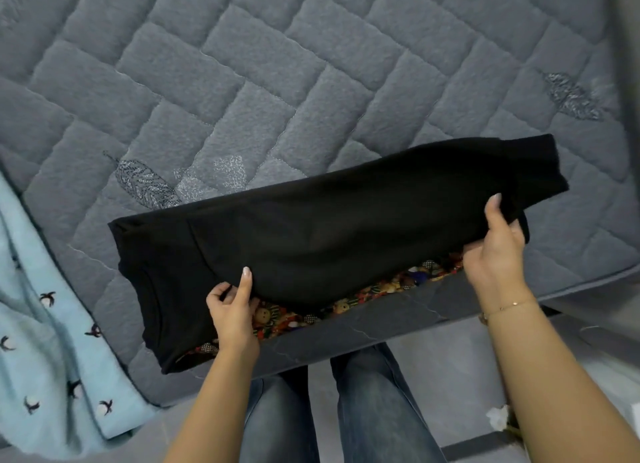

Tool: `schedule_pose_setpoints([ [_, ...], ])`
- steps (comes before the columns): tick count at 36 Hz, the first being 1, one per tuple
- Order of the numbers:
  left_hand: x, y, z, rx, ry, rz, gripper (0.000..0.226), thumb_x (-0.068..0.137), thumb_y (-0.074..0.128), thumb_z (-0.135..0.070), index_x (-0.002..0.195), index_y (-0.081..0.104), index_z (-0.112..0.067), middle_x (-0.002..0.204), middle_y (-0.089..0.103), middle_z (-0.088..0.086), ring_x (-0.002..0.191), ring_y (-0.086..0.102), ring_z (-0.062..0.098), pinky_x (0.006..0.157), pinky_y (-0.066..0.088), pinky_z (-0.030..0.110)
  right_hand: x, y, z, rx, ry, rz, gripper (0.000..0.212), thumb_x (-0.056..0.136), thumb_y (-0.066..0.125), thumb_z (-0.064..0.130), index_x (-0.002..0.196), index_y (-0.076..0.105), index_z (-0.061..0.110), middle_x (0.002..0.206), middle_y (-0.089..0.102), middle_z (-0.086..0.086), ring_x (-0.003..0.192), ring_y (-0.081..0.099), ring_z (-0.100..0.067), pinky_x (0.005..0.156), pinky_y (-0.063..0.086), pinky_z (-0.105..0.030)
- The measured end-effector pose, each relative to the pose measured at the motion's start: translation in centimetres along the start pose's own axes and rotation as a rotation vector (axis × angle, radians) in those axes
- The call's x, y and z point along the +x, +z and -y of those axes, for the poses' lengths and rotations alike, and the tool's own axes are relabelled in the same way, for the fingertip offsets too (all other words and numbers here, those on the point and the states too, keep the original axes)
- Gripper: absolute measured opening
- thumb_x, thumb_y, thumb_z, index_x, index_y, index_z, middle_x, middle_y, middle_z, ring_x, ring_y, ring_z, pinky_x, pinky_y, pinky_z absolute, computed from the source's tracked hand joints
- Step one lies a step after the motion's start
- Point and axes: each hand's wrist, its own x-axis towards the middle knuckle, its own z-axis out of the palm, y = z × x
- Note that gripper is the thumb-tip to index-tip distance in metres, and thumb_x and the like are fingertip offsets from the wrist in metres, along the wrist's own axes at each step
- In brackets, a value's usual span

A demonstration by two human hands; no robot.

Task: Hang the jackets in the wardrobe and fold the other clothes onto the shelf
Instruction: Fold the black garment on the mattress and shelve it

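Observation:
A black garment (pixel 311 230), folded into a long band, lies across the near edge of the grey quilted mattress (pixel 242 82). Its colourful printed front (pixel 346 307) shows along the lower edge. My left hand (pixel 232 310) pinches the near edge of the black garment towards its left end, thumb on top and fingers under. My right hand (pixel 498 244) grips the same edge near the right end. A light blue garment with small dark bird motifs (pixel 45 341) lies spread at the left of the mattress and hangs over its corner.
The mattress fills the upper view. Its front edge runs diagonally from lower left to right. My legs in blue jeans (pixel 329 410) stand against that edge on a grey floor. A small white object (pixel 498 416) lies on the floor at the right.

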Motion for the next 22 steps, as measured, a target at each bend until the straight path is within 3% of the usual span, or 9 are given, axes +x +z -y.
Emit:
schedule_pose_setpoints([
  [6,0.6,0.9,0.1,0.051,-0.021,-0.047,0.048,0.086,0.073,-0.02,0.116,0.035,-0.016,0.097,0.054,-0.003,0.094,0.058,0.013,0.082,0.05,0.028,2.6,-0.6,-1.8,-0.161,0.15,-0.055,0.042,0.097,0.058,0.022,0.138,0.05,0.017,0.134,0.058,-0.005,0.12,0.056,-0.019,0.104,0.047,-0.038],
  [9,1.2,1.1,0.0,0.117,-0.016,-0.066,0.048,0.085,0.074,-0.017,0.115,0.036,-0.016,0.094,0.053,-0.003,0.092,0.058,0.015,0.073,0.048,0.024,3.1,-0.8,-2.8,-0.213,0.198,-0.05,0.042,0.098,0.056,0.018,0.14,0.048,0.017,0.137,0.055,-0.006,0.123,0.054,-0.021,0.105,0.045,-0.04],
  [12,1.6,0.8,-0.2,0.159,-0.021,-0.053,0.043,0.086,0.072,-0.011,0.112,0.038,-0.014,0.097,0.055,-0.001,0.085,0.059,0.012,0.063,0.048,0.02,3.0,-0.9,-3.2,-0.203,0.165,-0.06,0.04,0.098,0.057,0.022,0.137,0.049,0.018,0.132,0.058,-0.004,0.113,0.058,-0.016,0.101,0.048,-0.038],
  [15,1.4,0.0,0.1,0.215,-0.038,-0.063,0.04,0.088,0.07,-0.009,0.112,0.039,-0.014,0.11,0.057,0.009,0.086,0.061,0.015,0.069,0.049,0.022,2.7,-1.2,-3.4,-0.223,0.149,-0.061,0.041,0.1,0.054,0.02,0.139,0.046,0.015,0.136,0.055,-0.007,0.117,0.056,-0.017,0.102,0.047,-0.038],
  [17,0.5,-0.4,0.3,0.305,-0.013,-0.096,0.039,0.088,0.069,-0.009,0.114,0.04,-0.013,0.112,0.06,0.012,0.078,0.058,0.008,0.068,0.047,0.022,2.5,-1.2,-3.5,-0.324,0.148,-0.079,0.048,0.099,0.055,0.016,0.144,0.038,0.013,0.141,0.049,-0.01,0.123,0.051,-0.019,0.106,0.044,-0.038],
  [20,-1.4,-0.9,-0.1,0.489,0.188,-0.176,0.044,0.085,0.071,-0.009,0.119,0.044,-0.01,0.118,0.05,0.011,0.079,0.053,0.01,0.081,0.048,0.033,1.2,-0.3,-3.5,-0.631,-0.014,-0.201,0.077,0.091,0.066,0.012,0.152,0.018,0.01,0.154,0.027,-0.014,0.138,0.034,-0.024,0.112,0.031,-0.03],
  [22,-2.6,-1.1,-0.5,0.614,0.509,-0.176,0.045,0.083,0.073,-0.007,0.12,0.047,-0.007,0.117,0.04,0.007,0.098,0.051,0.022,0.095,0.045,0.041,-0.5,0.6,-3.6,-0.875,-0.308,-0.224,0.084,0.088,0.067,0.01,0.153,0.014,0.007,0.158,0.014,-0.016,0.145,0.021,-0.026,0.118,0.023,-0.031],
])
